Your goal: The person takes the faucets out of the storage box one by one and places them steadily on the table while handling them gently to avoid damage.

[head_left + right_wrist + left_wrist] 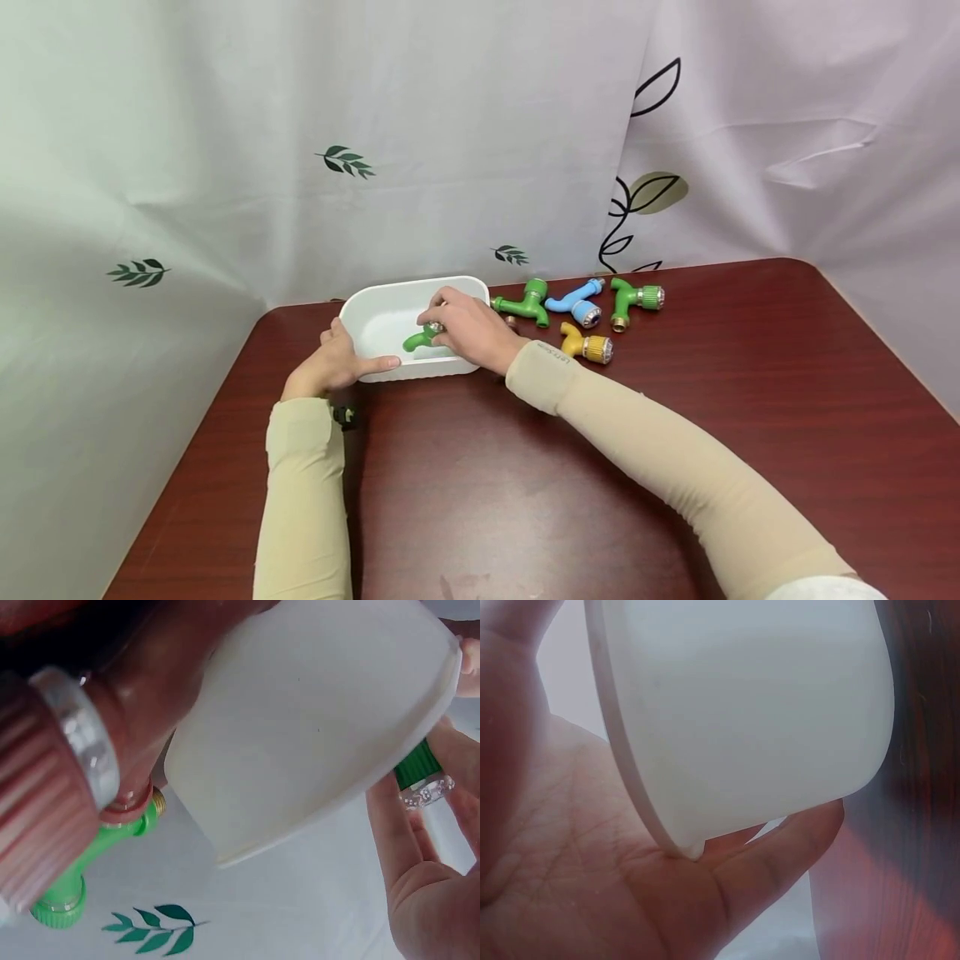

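Observation:
A white plastic basin (408,368) sits at the back left of the table. My left hand (326,364) holds its left end, thumb along the front rim; in the left wrist view the fingers lie against the basin's outer wall (765,720). Inside the basin, my right hand (472,329) pinches a green tap (420,339) by its knob, spout pointing left. The right wrist view shows that tap's green knob (417,766) with its clear cap between the fingers, the rest hidden behind the basin wall.
Right of the basin lie another green tap (531,305), a blue tap (576,302), a third green tap (630,302) and a yellow tap (588,344). A brownish-red tap (142,697) stands close beside the basin, mostly hidden in the head view. A white curtain (420,150) hangs behind.

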`<state>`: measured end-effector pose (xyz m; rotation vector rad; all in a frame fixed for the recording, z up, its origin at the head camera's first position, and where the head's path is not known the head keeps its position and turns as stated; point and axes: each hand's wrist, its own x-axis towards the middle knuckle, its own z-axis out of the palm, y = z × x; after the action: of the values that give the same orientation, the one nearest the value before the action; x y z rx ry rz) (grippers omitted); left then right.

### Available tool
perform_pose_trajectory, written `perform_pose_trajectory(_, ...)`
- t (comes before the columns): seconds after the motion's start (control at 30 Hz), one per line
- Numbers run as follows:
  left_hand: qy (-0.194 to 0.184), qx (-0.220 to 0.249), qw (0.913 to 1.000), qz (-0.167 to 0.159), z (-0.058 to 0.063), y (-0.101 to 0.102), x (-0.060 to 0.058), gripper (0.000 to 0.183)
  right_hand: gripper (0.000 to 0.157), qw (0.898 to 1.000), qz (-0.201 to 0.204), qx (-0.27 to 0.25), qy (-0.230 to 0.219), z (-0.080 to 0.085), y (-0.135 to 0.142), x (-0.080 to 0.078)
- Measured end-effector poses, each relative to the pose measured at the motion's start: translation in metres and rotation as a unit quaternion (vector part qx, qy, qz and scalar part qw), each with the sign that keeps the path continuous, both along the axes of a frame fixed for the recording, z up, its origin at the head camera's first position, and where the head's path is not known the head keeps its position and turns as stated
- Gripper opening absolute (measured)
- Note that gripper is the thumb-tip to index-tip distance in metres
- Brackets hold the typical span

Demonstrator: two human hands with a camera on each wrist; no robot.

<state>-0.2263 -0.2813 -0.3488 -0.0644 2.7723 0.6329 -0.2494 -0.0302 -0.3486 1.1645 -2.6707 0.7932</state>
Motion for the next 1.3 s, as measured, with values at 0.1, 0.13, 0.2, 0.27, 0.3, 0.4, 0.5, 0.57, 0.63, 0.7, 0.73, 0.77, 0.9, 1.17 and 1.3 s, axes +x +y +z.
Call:
perform_pose_trajectory(0.1, 0.000, 0.000, 1.0000, 0.001, 0.000, 0.000, 0.001, 0.140, 0.032, 1.000, 0.002, -0.013, 0.012, 0.002, 0.003, 0.002)
perform_pose_trajectory(0.13, -0.001, 0.000, 1.0000, 0.002, 0.000, -0.001, 0.001, 0.139, 0.031, 1.000, 0.002, -0.017, 0.016, 0.002, 0.004, 0.002)
perform_pose_trajectory(0.2, 0.000, 0.000, 1.0000, 0.002, -0.001, -0.001, 0.001, 0.138, 0.030, 0.999, 0.001, -0.020, 0.028, 0.003, 0.005, 0.004)
perform_pose_trajectory(0.27, 0.002, 0.001, 1.0000, 0.002, -0.001, -0.002, 0.001, 0.138, 0.029, 0.999, 0.003, -0.023, 0.043, 0.004, 0.007, 0.005)
perform_pose_trajectory(0.3, 0.003, 0.001, 1.0000, 0.001, 0.000, -0.002, 0.001, 0.138, 0.028, 0.998, 0.005, -0.026, 0.049, 0.005, 0.008, 0.006)
perform_pose_trajectory(0.4, 0.009, 0.003, 1.0000, -0.003, -0.001, -0.004, 0.001, 0.138, 0.026, 0.997, 0.015, -0.042, 0.058, 0.006, 0.012, 0.009)
perform_pose_trajectory(0.5, 0.013, 0.004, 0.9999, -0.008, -0.001, -0.004, 0.001, 0.138, 0.026, 0.996, 0.022, -0.056, 0.066, 0.009, 0.016, 0.013)
perform_pose_trajectory(0.57, 0.016, 0.004, 0.9998, -0.009, -0.002, -0.004, 0.001, 0.137, 0.026, 0.995, 0.024, -0.065, 0.074, 0.011, 0.019, 0.016)
perform_pose_trajectory(0.63, 0.016, 0.004, 0.9998, -0.009, -0.001, -0.004, 0.001, 0.137, 0.027, 0.994, 0.026, -0.072, 0.082, 0.014, 0.022, 0.019)
perform_pose_trajectory(0.7, 0.015, 0.003, 0.9998, -0.008, -0.001, -0.003, 0.001, 0.138, 0.030, 0.993, 0.028, -0.078, 0.087, 0.016, 0.025, 0.021)
perform_pose_trajectory(0.73, 0.015, 0.003, 0.9999, -0.008, -0.001, -0.003, 0.001, 0.139, 0.031, 0.993, 0.028, -0.080, 0.088, 0.018, 0.027, 0.023)
perform_pose_trajectory(0.77, 0.016, 0.003, 0.9998, -0.008, 0.000, -0.003, 0.001, 0.139, 0.032, 0.992, 0.029, -0.082, 0.089, 0.019, 0.029, 0.024)
perform_pose_trajectory(0.9, 0.020, 0.014, 0.9997, -0.007, 0.001, -0.002, 0.001, 0.138, 0.033, 0.991, 0.028, -0.092, 0.090, 0.023, 0.038, 0.028)
perform_pose_trajectory(1.17, 0.016, 0.019, 0.9997, 0.002, 0.001, -0.001, 0.001, 0.138, 0.029, 0.990, 0.022, -0.091, 0.103, 0.026, 0.056, 0.035)
perform_pose_trajectory(1.3, 0.011, 0.009, 0.9999, 0.001, 0.001, -0.001, 0.001, 0.140, 0.026, 0.989, 0.028, -0.098, 0.109, 0.026, 0.066, 0.037)
